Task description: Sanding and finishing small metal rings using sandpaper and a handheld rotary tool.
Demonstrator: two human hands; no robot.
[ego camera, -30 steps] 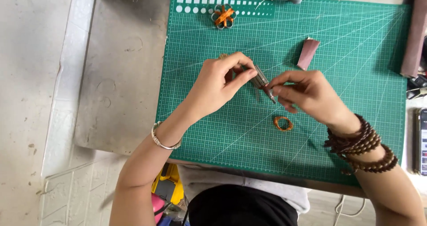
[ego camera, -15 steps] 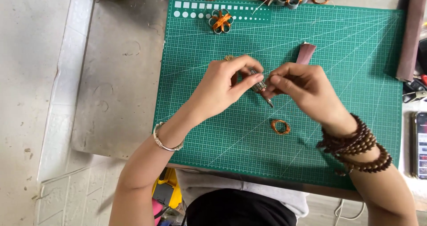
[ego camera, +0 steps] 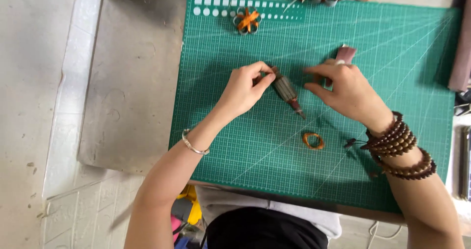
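Motor armature (ego camera: 286, 90): small ribbed cylinder with a thin shaft, lying tilted over the middle of the green cutting mat (ego camera: 392, 48), shaft tip pointing down-right. From the left: bare grey worktop, then the mat. Left hand (ego camera: 244, 88) pinches the armature's upper end between thumb and forefinger, other fingers curled in; whether the body rests on the mat or is held just above it, can't tell. Top edge of the mat has an orange-and-grey wound piece (ego camera: 247, 20), more of the same kind further right, partly cut off by the frame. Below the shaft tip, a small loop of copper-coloured wire (ego camera: 313, 140) lies loose on the mat, apart from both hands. Right hand (ego camera: 343, 89) is off the armature, fingers loosely spread and half-curled, holding nothing I can see, hovering just beside a small brown piece (ego camera: 346, 54) behind it. Read: a mid-handling pause, one hand steadying the part, the other free. Any next grip calls for a fine pinch on the thin shaft end, with the left hand's hold kept firm so the part doesn't roll.
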